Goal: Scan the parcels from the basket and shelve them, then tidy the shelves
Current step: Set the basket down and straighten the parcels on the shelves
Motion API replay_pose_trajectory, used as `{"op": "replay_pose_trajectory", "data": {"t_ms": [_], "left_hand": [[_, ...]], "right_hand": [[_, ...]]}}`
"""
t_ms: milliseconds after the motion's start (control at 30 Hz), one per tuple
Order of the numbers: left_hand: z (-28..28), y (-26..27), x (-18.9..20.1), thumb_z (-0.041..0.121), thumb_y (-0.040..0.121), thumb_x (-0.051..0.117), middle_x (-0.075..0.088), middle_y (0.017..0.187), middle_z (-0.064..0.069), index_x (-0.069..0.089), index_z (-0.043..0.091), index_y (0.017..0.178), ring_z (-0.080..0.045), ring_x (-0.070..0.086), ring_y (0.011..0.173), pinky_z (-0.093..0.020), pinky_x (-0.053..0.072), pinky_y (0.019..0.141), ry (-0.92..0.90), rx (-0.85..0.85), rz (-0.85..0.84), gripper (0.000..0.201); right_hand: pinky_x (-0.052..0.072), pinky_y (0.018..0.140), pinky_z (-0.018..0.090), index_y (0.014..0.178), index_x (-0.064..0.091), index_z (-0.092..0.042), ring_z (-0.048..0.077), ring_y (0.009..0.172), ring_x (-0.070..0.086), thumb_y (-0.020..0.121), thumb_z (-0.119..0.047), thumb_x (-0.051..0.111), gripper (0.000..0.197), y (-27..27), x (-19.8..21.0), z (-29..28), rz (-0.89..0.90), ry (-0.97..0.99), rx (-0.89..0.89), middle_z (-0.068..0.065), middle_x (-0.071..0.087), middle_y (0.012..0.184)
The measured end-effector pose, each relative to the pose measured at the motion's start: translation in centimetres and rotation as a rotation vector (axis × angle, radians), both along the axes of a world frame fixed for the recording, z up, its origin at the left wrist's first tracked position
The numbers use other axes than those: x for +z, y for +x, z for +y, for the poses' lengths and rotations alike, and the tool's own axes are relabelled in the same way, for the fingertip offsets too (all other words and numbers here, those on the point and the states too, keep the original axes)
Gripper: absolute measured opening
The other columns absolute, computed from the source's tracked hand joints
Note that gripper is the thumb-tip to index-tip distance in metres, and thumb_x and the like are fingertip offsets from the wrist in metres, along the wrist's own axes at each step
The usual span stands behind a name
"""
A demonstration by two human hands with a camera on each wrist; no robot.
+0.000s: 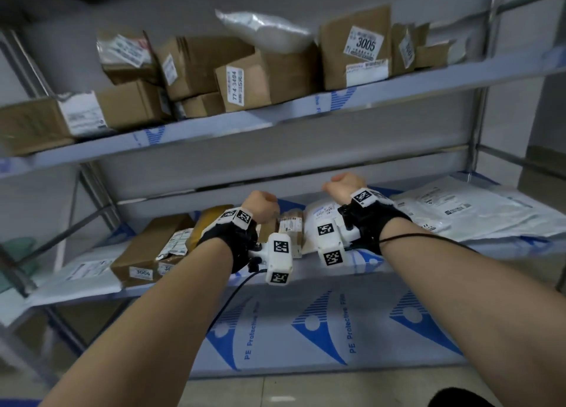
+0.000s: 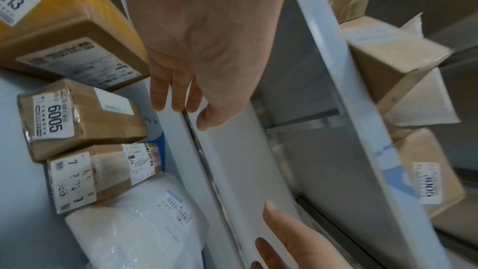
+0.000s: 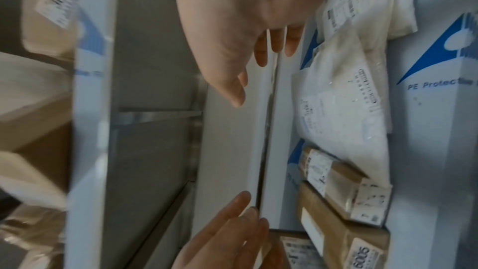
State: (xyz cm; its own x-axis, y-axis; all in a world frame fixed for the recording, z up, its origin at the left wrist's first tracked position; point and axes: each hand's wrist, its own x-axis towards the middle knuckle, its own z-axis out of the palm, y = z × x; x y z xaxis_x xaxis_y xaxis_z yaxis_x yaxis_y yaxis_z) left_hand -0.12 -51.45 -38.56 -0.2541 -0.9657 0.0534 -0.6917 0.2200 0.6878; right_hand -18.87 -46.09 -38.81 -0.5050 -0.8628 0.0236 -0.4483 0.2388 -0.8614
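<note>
Both my hands reach over the middle shelf [image 1: 364, 264], and neither holds anything. My left hand [image 1: 261, 206] hovers above two small brown boxes, one labelled 6005 [image 2: 77, 118] and one marked 7 [image 2: 98, 173]. In its wrist view my left hand [image 2: 189, 109] has relaxed fingers near the shelf's back rail [image 2: 232, 171]. My right hand [image 1: 343, 186] is a little farther right and higher, over a white poly bag [image 1: 321, 213]. Its wrist view shows my right hand [image 3: 254, 58] with loose, straight fingers beside that white bag [image 3: 341, 105].
A large brown box labelled 3013 [image 2: 59, 17] and a long box marked 3004 [image 1: 147, 247] lie left of my hands. Flat white mailers [image 1: 465, 210] cover the shelf's right end. The upper shelf [image 1: 306, 114] holds several stacked cartons. The bottom shelf [image 1: 337, 330] shows blue-printed film.
</note>
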Motion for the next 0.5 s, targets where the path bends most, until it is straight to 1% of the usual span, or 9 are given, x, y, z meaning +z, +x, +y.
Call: {"op": "replay_pose_trajectory", "data": {"t_ms": [33, 100, 233, 267, 300, 333, 400, 433, 500], "left_hand": [[0.5, 0.5, 0.7, 0.008, 0.087, 0.061, 0.062, 0.121, -0.014, 0.06, 0.005, 0.125, -0.03, 0.06, 0.111, -0.034, 0.049, 0.092, 0.002, 0.0, 0.003, 0.038], [0.4, 1.4, 1.4, 0.008, 0.088, 0.06, 0.061, 0.122, -0.015, 0.059, 0.006, 0.127, -0.03, 0.059, 0.113, -0.034, 0.048, 0.092, -0.011, 0.011, 0.015, 0.039], [-1.4, 3.2, 1.5, 0.008, 0.091, 0.056, 0.061, 0.126, -0.014, 0.059, 0.007, 0.127, -0.029, 0.058, 0.115, -0.036, 0.048, 0.095, -0.014, 0.017, 0.044, 0.036], [-2.2, 3.8, 1.4, 0.007, 0.091, 0.056, 0.061, 0.125, -0.014, 0.06, 0.007, 0.125, -0.029, 0.058, 0.114, -0.036, 0.049, 0.093, -0.002, 0.02, 0.056, 0.035], [-3.2, 4.2, 1.7, 0.006, 0.09, 0.057, 0.062, 0.123, -0.015, 0.062, 0.006, 0.123, -0.03, 0.06, 0.109, -0.036, 0.051, 0.087, 0.01, 0.02, 0.064, 0.033], [-4.1, 4.6, 1.9, 0.006, 0.089, 0.058, 0.063, 0.121, -0.017, 0.063, 0.005, 0.121, -0.029, 0.062, 0.1, -0.035, 0.053, 0.076, 0.019, 0.016, 0.074, 0.032], [-5.8, 5.4, 2.8, 0.005, 0.09, 0.057, 0.062, 0.121, -0.022, 0.064, 0.005, 0.118, -0.023, 0.055, 0.084, -0.025, 0.047, 0.054, 0.036, 0.027, 0.071, 0.029], [-6.4, 5.7, 3.0, 0.004, 0.091, 0.055, 0.061, 0.121, -0.024, 0.064, 0.003, 0.117, -0.023, 0.052, 0.082, -0.022, 0.043, 0.052, 0.054, 0.03, 0.078, 0.028], [-7.5, 6.3, 3.6, 0.003, 0.093, 0.05, 0.06, 0.12, -0.029, 0.064, -0.001, 0.115, -0.025, 0.051, 0.08, -0.024, 0.043, 0.054, 0.109, 0.035, 0.087, 0.026]], "right_hand": [[0.044, 0.104, 0.04, 0.12, 0.064, -0.026, 0.029, 0.117, 0.056, 0.076, -0.038, 0.068, 0.046, 0.6, 0.6, 0.0, -0.017, -0.02, 0.003, 0.007, 0.06, 0.129], [0.044, 0.104, 0.041, 0.112, 0.067, -0.027, 0.027, 0.114, 0.058, 0.073, -0.04, 0.071, 0.042, 2.1, 1.6, -0.2, -0.034, -0.041, 0.008, 0.006, 0.062, 0.126], [0.045, 0.102, 0.037, 0.111, 0.069, -0.023, 0.027, 0.111, 0.059, 0.078, -0.036, 0.072, 0.036, 4.8, 1.8, -2.6, -0.042, -0.044, 0.052, 0.008, 0.062, 0.125], [0.045, 0.102, 0.037, 0.111, 0.07, -0.023, 0.027, 0.111, 0.059, 0.078, -0.037, 0.073, 0.036, 5.5, 1.6, -3.8, -0.038, -0.039, 0.063, 0.008, 0.062, 0.125], [0.045, 0.102, 0.038, 0.111, 0.07, -0.023, 0.028, 0.111, 0.059, 0.077, -0.038, 0.073, 0.036, 6.1, 1.6, -5.1, -0.032, -0.041, 0.077, 0.008, 0.062, 0.125], [0.046, 0.102, 0.038, 0.111, 0.07, -0.023, 0.028, 0.11, 0.059, 0.077, -0.038, 0.073, 0.037, 6.7, 1.6, -6.2, -0.026, -0.039, 0.094, 0.008, 0.063, 0.125], [0.047, 0.1, 0.039, 0.112, 0.07, -0.022, 0.028, 0.11, 0.06, 0.078, -0.038, 0.071, 0.038, 8.0, 2.2, -8.5, -0.003, -0.018, 0.139, 0.007, 0.063, 0.124], [0.048, 0.099, 0.039, 0.112, 0.07, -0.022, 0.027, 0.109, 0.061, 0.078, -0.037, 0.071, 0.037, 8.5, 2.4, -9.4, 0.003, -0.002, 0.161, 0.007, 0.064, 0.124], [0.05, 0.095, 0.038, 0.108, 0.071, -0.022, 0.028, 0.107, 0.062, 0.077, -0.037, 0.07, 0.035, 9.5, 2.9, -10.9, 0.008, 0.038, 0.198, 0.007, 0.066, 0.119]]}}
